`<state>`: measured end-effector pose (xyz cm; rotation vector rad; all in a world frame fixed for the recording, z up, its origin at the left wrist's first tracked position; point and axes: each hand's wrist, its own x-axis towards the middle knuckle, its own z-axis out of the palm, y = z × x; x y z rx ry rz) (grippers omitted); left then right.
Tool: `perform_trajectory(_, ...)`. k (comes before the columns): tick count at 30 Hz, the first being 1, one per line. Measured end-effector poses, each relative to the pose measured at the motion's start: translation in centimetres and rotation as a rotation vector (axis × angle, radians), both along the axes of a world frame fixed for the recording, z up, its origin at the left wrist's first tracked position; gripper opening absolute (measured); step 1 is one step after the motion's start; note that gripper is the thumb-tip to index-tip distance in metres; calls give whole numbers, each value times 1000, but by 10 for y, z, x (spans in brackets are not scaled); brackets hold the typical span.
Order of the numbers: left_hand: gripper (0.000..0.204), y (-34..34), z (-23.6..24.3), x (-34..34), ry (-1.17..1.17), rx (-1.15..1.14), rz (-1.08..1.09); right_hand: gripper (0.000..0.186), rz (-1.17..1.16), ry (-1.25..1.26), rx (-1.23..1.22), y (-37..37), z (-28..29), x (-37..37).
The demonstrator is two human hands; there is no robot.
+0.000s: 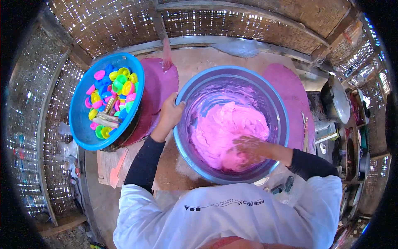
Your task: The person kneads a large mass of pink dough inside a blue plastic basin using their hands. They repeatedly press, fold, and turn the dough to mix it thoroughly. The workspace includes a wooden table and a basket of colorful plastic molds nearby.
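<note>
A large blue basin (181, 150) stands before me, its inner wall smeared with pink. Thick, glossy pink dough (232, 118) fills the bottom in soft folds. My left hand (171, 113) grips the basin's left rim, fingers wrapped over the edge. Deep in the near right part of the dough is my right hand (247, 150), coated in pink. Motion blur and the dough hide how its fingers are held.
Left of the basin, a tilted blue tub (76, 124) holds many bright plastic cups (120, 83) and some wrapped sticks. A pale orange spatula (117, 169) lies at the table's near left edge. Pink-stained round patches (286, 83) mark the tabletop. A wok (338, 101) stands at right.
</note>
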<state>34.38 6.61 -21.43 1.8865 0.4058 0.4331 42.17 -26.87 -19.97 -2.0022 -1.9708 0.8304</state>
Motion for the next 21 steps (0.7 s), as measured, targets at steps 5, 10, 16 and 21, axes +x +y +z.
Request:
perform_trajectory(5, 29, -14, 10, -2, 70, 122, 20, 65, -140, -280, 244, -20, -46, 9)
perform_trajectory(10, 30, -18, 20, -7, 185, 180, 19, 51, -160, -389, 82, 55, -63, 30)
perform_trajectory(16, 30, -17, 10, -8, 45, 212, 52, 18, -313, -305, 380, 123, -127, 83)
perform_trajectory(21, 30, -6, 1, -3, 24, 242, 56, 21, -368, -444, 375, 147, -130, 95)
